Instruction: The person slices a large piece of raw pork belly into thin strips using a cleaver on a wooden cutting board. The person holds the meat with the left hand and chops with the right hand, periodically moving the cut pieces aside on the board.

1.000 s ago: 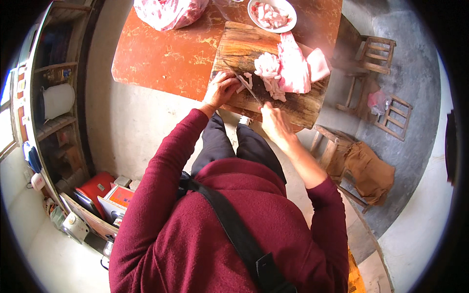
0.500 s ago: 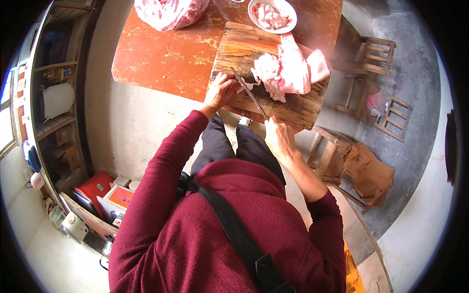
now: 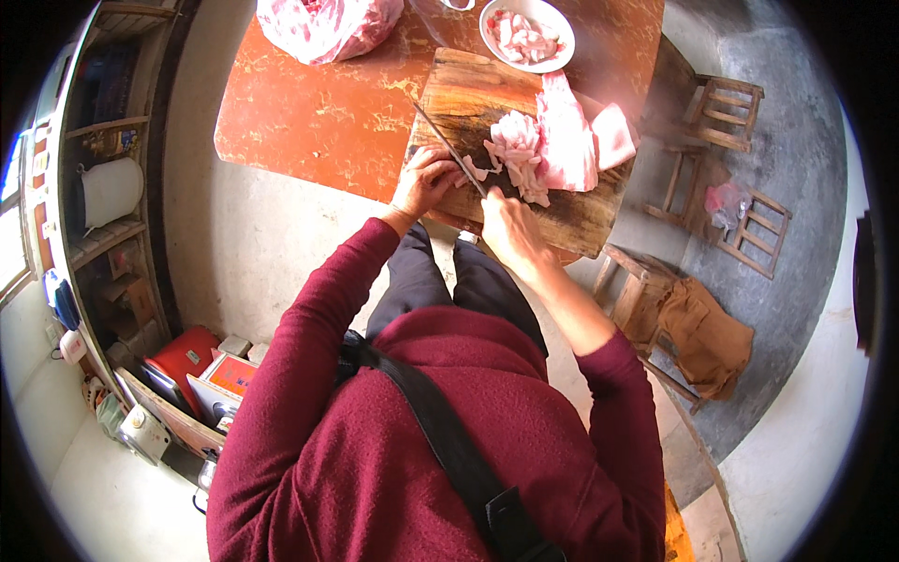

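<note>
My right hand (image 3: pixel 511 228) is closed round the handle of a knife (image 3: pixel 438 129), its long thin blade slanting up and left across the wooden cutting board (image 3: pixel 468 84). At the board's near left edge, the curled fingers of my left hand (image 3: pixel 426 182) press on a piece of pale meat, mostly hidden beneath them, close beside the blade. Small cut bits (image 3: pixel 476 169) lie just right of the blade. Farther right are a heap of pale pink slices (image 3: pixel 517 150), a long fatty slab of meat (image 3: pixel 565 131) and a thicker chunk (image 3: pixel 613 133).
A white bowl (image 3: pixel 566 47) of cut meat stands behind the board on the red-brown table (image 3: pixel 300 112). Far left on it sits a plastic bag of meat (image 3: pixel 328 28). Wooden chairs (image 3: pixel 726 112) stand to the right, one draped with a brown cloth (image 3: pixel 707 337). Shelves (image 3: pixel 108 187) line the left wall.
My right hand and the knife have moved up and left, so the blade reaches farther past my left hand. My left hand stays at nearly the same place on the board.
</note>
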Motion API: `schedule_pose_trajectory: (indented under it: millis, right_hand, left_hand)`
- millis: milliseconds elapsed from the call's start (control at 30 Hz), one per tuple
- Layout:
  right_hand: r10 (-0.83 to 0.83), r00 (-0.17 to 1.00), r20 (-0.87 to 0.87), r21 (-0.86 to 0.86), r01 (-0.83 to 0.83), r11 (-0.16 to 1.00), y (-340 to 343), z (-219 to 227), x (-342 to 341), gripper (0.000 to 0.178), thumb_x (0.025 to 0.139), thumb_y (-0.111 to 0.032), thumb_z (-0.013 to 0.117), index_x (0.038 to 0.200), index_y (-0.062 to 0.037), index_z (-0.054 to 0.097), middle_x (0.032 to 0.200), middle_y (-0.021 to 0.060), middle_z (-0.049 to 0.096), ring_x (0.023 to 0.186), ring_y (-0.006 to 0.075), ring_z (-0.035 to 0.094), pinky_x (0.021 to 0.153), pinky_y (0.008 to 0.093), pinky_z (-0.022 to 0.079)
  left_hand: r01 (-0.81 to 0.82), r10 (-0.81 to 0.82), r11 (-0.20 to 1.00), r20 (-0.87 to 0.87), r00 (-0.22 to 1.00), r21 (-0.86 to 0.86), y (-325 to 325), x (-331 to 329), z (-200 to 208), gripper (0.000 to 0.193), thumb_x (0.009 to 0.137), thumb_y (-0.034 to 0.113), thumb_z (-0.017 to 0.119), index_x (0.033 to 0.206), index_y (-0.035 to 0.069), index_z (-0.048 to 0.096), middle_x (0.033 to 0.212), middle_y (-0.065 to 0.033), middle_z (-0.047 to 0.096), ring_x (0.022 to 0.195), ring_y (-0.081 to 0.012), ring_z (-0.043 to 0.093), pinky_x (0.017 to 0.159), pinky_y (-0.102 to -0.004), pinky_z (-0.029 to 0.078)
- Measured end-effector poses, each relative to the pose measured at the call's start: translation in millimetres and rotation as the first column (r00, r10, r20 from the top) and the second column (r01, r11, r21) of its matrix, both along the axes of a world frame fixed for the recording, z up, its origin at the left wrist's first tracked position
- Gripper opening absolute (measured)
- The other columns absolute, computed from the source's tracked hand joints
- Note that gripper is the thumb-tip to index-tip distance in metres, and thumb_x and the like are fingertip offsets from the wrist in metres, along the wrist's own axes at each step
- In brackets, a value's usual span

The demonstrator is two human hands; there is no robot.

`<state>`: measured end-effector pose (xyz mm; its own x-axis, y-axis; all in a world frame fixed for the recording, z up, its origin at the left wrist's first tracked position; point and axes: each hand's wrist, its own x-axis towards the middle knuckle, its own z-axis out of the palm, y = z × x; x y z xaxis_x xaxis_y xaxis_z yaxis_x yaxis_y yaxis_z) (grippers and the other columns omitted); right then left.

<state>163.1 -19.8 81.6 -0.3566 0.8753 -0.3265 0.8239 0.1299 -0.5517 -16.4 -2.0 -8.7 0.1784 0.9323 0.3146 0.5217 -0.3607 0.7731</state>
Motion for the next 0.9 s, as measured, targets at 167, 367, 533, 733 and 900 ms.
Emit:
schedule_pose_trajectory:
  millis: [167, 367, 533, 733, 900]
  right_hand:
    - [0.032, 0.999, -0.034, 0.131, -0.027, 0.991, 29.4, -14.0, -28.0, 0.011, 0.077, -0.006, 0.047, 0.08, 0.0027, 0.053, 0.065, 0.0229, 0.06, 0.065, 0.037, 0.063, 0.058, 0.0431, 0.051]
    - [-0.001, 0.999, -0.041, 0.023, 0.002, 1.0, 13.6, -1.9, 6.5, 0.012, 0.08, -0.006, 0.047, 0.079, 0.0022, 0.055, 0.065, 0.0247, 0.06, 0.062, 0.0366, 0.062, 0.054, 0.0448, 0.049]
    - [-0.068, 0.998, 0.004, 0.067, 0.068, 0.995, -13.2, 21.2, 36.4, 0.014, 0.084, -0.008, 0.045, 0.08, 0.0015, 0.054, 0.058, 0.0227, 0.058, 0.055, 0.0351, 0.061, 0.047, 0.0427, 0.047]
    - [-0.005, 0.997, 0.078, 0.024, 0.003, 1.0, -36.4, 28.0, 38.7, 0.017, 0.084, -0.009, 0.043, 0.081, 0.0019, 0.055, 0.057, 0.022, 0.057, 0.056, 0.0363, 0.061, 0.05, 0.045, 0.047]
    - [-0.029, 0.996, 0.084, -0.01, 0.03, 1.0, -45.9, 27.0, 40.1, 0.016, 0.082, -0.009, 0.044, 0.08, 0.0029, 0.054, 0.059, 0.0231, 0.058, 0.058, 0.0376, 0.061, 0.053, 0.0459, 0.048]
  left_hand:
    - [0.052, -0.052, 0.999, -0.044, 0.998, 0.009, -3.3, 1.5, -0.7, 0.015, 0.07, 0.011, 0.068, 0.084, 0.006, 0.065, 0.095, -0.0071, 0.06, 0.094, -0.0268, 0.055, 0.082, -0.0362, 0.046]
    - [0.062, -0.06, 0.998, -0.082, 0.995, 0.019, -2.9, -0.8, -3.1, 0.015, 0.072, 0.009, 0.064, 0.087, 0.007, 0.064, 0.096, -0.0069, 0.057, 0.097, -0.0277, 0.053, 0.084, -0.0365, 0.045]
    - [0.049, -0.047, 0.997, -0.041, 0.998, 0.052, -2.3, 4.0, 3.3, 0.012, 0.074, 0.007, 0.062, 0.086, 0.008, 0.063, 0.097, -0.0065, 0.057, 0.097, -0.0278, 0.052, 0.084, -0.037, 0.044]
    - [0.043, -0.042, 0.999, -0.074, 0.996, 0.017, -5.2, 1.0, -4.5, 0.012, 0.073, 0.009, 0.065, 0.085, 0.006, 0.062, 0.095, -0.009, 0.058, 0.092, -0.0282, 0.055, 0.08, -0.037, 0.045]
    - [0.045, -0.043, 0.999, -0.096, 0.994, 0.013, -5.6, 0.3, -8.4, 0.013, 0.075, 0.011, 0.064, 0.087, 0.006, 0.062, 0.097, -0.0076, 0.057, 0.095, -0.0279, 0.053, 0.082, -0.0357, 0.044]
